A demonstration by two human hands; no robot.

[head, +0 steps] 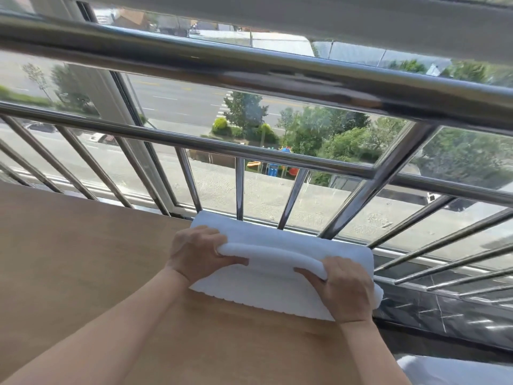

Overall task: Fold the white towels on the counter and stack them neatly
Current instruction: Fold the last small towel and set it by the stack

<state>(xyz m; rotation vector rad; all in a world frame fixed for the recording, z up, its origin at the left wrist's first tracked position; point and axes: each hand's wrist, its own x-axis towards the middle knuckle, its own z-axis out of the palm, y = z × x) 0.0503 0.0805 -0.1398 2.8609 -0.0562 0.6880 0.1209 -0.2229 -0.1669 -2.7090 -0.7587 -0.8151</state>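
Note:
A white towel (266,284) lies at the far right corner of the wooden counter (83,259), partly folded, with a thick fold running across its middle. My left hand (194,252) grips the left end of that fold, thumb underneath. My right hand (347,290) grips the right end of the fold near the counter's right edge. The towel's scalloped near edge lies flat on the wood; its far edge touches the railing's base.
A steel railing (249,76) with slanted bars stands right behind the counter, in front of a window over a street. The counter ends just right of the towel, above a dark marble sill (444,315). Something white (455,370) shows at the bottom right.

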